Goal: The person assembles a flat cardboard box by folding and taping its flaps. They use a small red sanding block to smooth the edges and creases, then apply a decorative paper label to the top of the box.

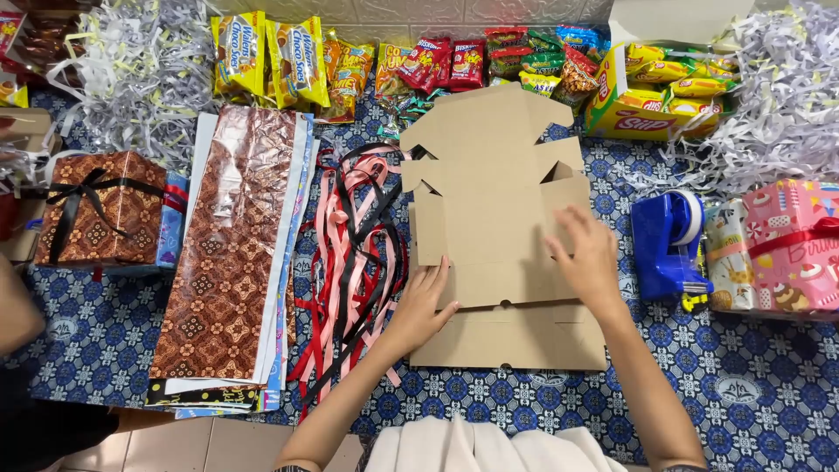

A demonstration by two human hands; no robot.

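A flat, unfolded brown cardboard box [489,201] lies on the blue patterned cloth [769,385] in front of me. My left hand [421,303] rests flat on the box's lower left part, fingers together, next to a heap of red, pink and black ribbons [354,253]. My right hand [587,258] presses on the box's right side with fingers spread. Neither hand holds anything.
A stack of brown patterned wrapping paper [232,262] lies left of the ribbons, with a wrapped gift with a black bow [100,208] beyond. Snack packets [350,61] line the far edge. A blue tape dispenser [669,240] and pink gift box [791,245] sit right. Shredded paper [131,61] fills the corners.
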